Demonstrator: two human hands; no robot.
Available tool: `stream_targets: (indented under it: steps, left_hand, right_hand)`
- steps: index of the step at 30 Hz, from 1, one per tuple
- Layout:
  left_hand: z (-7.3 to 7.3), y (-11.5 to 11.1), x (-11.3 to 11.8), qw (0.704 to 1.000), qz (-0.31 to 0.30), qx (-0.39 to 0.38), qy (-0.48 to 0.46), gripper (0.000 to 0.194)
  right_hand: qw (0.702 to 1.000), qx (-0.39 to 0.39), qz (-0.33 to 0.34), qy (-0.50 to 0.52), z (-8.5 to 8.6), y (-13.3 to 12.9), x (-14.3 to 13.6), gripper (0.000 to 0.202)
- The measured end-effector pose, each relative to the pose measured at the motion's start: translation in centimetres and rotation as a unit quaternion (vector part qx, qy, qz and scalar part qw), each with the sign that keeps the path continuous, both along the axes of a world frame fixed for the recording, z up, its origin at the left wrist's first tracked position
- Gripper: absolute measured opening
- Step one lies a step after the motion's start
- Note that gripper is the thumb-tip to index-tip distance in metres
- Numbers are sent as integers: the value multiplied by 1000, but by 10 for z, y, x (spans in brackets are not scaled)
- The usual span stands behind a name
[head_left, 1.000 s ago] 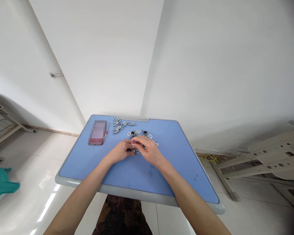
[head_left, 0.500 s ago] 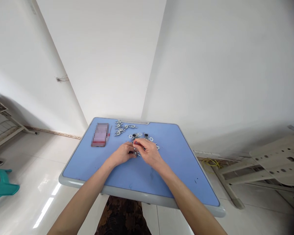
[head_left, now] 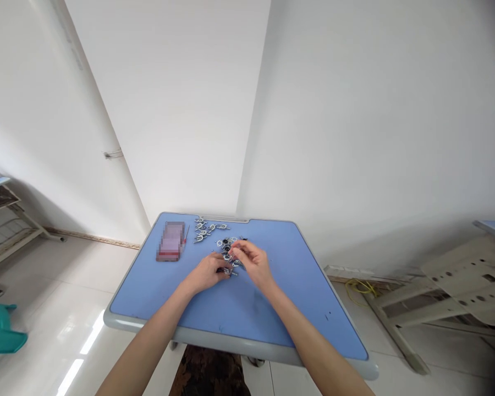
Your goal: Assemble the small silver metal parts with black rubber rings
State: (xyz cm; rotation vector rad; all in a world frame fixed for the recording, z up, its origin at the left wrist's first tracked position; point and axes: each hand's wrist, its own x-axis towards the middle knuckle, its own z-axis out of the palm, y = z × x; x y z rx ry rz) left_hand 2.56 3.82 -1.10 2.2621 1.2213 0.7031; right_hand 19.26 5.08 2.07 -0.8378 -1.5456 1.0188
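Note:
My left hand (head_left: 208, 271) rests on the blue table, its fingers closed around a small metal part (head_left: 227, 271) with a dark section and thin projecting ends. Close by on the right, my right hand (head_left: 253, 263) pinches a slim tool (head_left: 230, 257) that looks like a small screwdriver, pointing down at the part. The fingers cover most of the tool. Around the fingertips lie more silver metal parts (head_left: 219, 242), some with round black pieces (head_left: 226, 249). Farther back on the left, several similar silver parts (head_left: 201, 235) sit in a loose group.
A blurred-out flat object (head_left: 171, 242), phone-shaped, lies at the table's left, with a thin red-handled screwdriver (head_left: 185, 236) beside it. The blue table (head_left: 247, 319) stands against a white wall (head_left: 181, 110). A green stool (head_left: 2, 330) is at left; yellow cable (head_left: 361, 289) lies at right.
My right hand has lifted slightly and turned relative to the parts, showing more of the slim tool. My left hand stays on the part. The whole view has tilted up a little.

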Motion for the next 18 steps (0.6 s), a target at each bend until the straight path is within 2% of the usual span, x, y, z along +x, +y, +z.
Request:
stream_targets:
  steps: [2, 5, 9, 12, 18]
  left_hand:
    - [4, 0, -4, 1000, 7, -16, -19, 19]
    - [9, 2, -15, 997, 40, -5, -72, 21]
    - [7, 10, -37, 981, 167, 79, -67, 20]
    - [1, 16, -45, 965, 229, 131, 4, 19]
    - [-4, 16, -38, 955, 235, 142, 115, 18]
  right_hand:
    - [991, -49, -37, 118, 3, 9, 9, 21]
    - [958, -71, -136, 241, 4, 27, 30, 26]
    - [917, -121, -238, 296, 0, 45, 57, 29]
    - [910, -145, -252, 295, -4, 50, 66, 27]
    - [917, -173, -235, 272, -9, 52, 61, 22]
